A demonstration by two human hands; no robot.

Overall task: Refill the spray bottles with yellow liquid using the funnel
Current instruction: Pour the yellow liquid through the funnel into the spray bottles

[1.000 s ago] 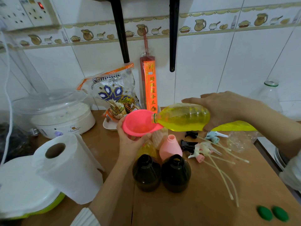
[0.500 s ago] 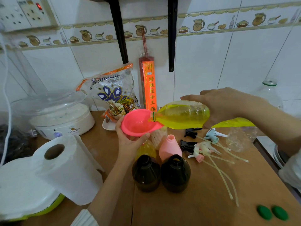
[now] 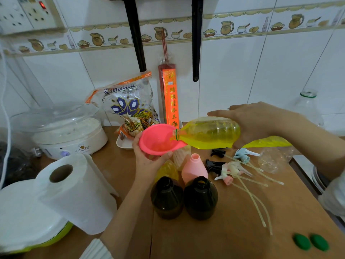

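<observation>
My left hand grips a pink funnel from below, above a spray bottle with yellow liquid that my hand partly hides. My right hand holds a clear plastic bottle of yellow liquid on its side, its mouth over the funnel's rim. Close by stand a pale clear bottle, a pink spray bottle and two dark brown spray bottles, all uncapped. Several spray heads with long tubes lie to the right on the wooden table.
A paper towel roll lies at the left on a white lidded appliance. A white cooker, a rice bag and an orange incense pack line the wall. Two green caps lie front right. Empty clear bottles sit far right.
The plastic bottle of yellow liquid has stayed tipped over the funnel. Both hands hold nearly the same position; the view has shifted slightly.
</observation>
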